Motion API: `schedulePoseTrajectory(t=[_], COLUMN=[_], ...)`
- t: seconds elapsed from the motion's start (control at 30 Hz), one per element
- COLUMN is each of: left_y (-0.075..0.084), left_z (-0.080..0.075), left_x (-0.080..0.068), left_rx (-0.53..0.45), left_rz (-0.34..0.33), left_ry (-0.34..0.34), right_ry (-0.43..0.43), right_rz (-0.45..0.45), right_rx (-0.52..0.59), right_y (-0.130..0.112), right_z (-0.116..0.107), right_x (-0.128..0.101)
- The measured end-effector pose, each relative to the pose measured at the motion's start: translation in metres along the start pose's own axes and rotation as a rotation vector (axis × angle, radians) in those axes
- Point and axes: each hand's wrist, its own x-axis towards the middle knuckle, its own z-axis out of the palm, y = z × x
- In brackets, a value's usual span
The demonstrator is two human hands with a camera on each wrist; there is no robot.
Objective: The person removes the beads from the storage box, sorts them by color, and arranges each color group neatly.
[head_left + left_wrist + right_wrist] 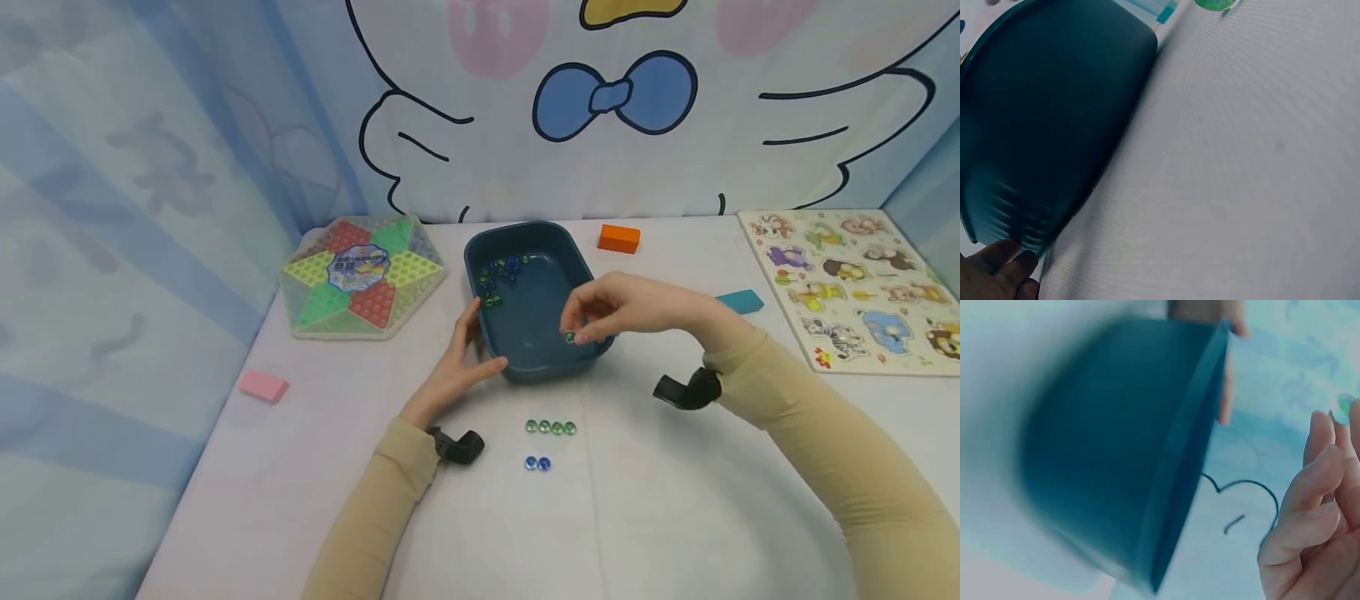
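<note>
My right hand (pixel 618 312) is over the right side of a dark teal plastic tub (pixel 536 321), pinching a green glass marble (pixel 570 337) between thumb and fingertips. That marble (pixel 1343 409) shows at the fingertips in the right wrist view. My left hand (pixel 453 367) rests against the tub's near left corner, thumb and fingers spread. In the left wrist view its fingertips (pixel 1021 265) touch the ribbed outer wall. Blue and green marbles (pixel 504 271) lie clustered in the tub's left part. In front of it, several green marbles (pixel 551 427) form a row above two blue ones (pixel 537 463).
A star-patterned board game box (pixel 360 279) lies left of the tub, with a pink block (pixel 264 386) nearer. An orange block (pixel 619 238) stands behind, a teal block (pixel 741 302) lies beyond the right wrist. An animal puzzle board (pixel 855 292) is at far right.
</note>
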Motion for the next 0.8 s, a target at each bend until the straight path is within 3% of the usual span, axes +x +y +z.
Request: schedulePoseTrajectory(t=[0.37,0.6,0.8], left_y=[-0.002,-0.029,-0.035], left_z=[0.001,0.002,0.002], left_x=[0.003,0.012,0.013], left_rx=[0.002,0.013,0.013], left_rz=[-0.048,-0.043,-0.018], left_ry=[0.005,0.032,0.048], right_ry=[-0.080,-0.097,-0.072], right_rz=[-0.002,0.028,0.049], right_rx=[-0.060,-0.077,-0.099], right_y=[0.027,0.041,0.049], right_z=[0.050,0.069,0.079], right_x=[-0.023,-0.021,-0.019])
